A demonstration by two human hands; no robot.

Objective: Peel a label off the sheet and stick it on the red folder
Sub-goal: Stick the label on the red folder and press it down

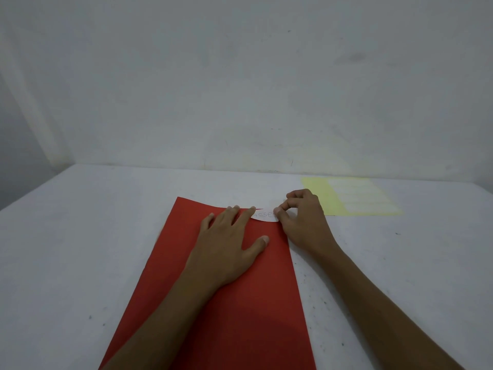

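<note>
The red folder (pixel 240 303) lies flat on the table, long side running away from me. My left hand (pixel 229 244) rests flat on its upper half, fingers spread, one fingertip touching the left end of a white label (pixel 264 215) with handwriting. My right hand (pixel 301 222) pinches the label's right end between thumb and forefinger at the folder's far right corner. The label curves slightly up off the folder. The yellow label sheet (pixel 354 196) lies to the right, beyond my right hand.
The white table (pixel 80 249) meets a pale wall along its far edge. The table's left edge runs diagonally at the far left.
</note>
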